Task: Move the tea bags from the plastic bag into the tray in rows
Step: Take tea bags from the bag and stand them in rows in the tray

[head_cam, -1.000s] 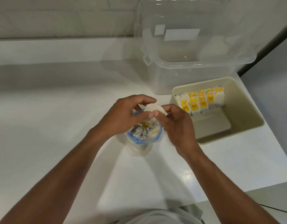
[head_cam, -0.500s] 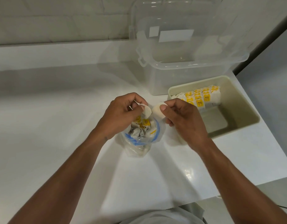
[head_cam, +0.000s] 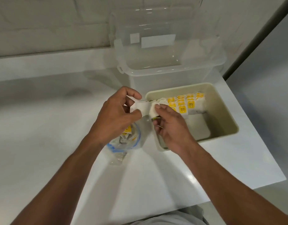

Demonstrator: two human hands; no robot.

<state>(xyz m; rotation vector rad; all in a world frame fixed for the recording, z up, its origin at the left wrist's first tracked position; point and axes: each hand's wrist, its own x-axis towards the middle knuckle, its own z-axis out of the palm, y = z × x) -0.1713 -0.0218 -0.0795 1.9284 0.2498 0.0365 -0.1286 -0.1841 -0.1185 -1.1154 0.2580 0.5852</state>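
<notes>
**A:** so what are the hands up to?

**B:** left hand [head_cam: 117, 117] has its fingers curled, pinching a white tea bag [head_cam: 138, 106]. right hand [head_cam: 171, 125] pinches a second tea bag [head_cam: 153, 112] that touches the first, right over the tray's [head_cam: 221, 114] left rim.

**A:** and the rest?

**B:** yellow-tagged rows [head_cam: 184, 103] line the tray's far side. plastic bag [head_cam: 122, 143] lies on the table [head_cam: 50, 127] under the left hand.

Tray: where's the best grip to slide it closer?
Likely the right rim of the tray, from the right: its lip is bare there. Tea bags line the far side, the container stands close behind, and the right hand covers the near-left corner.
</notes>
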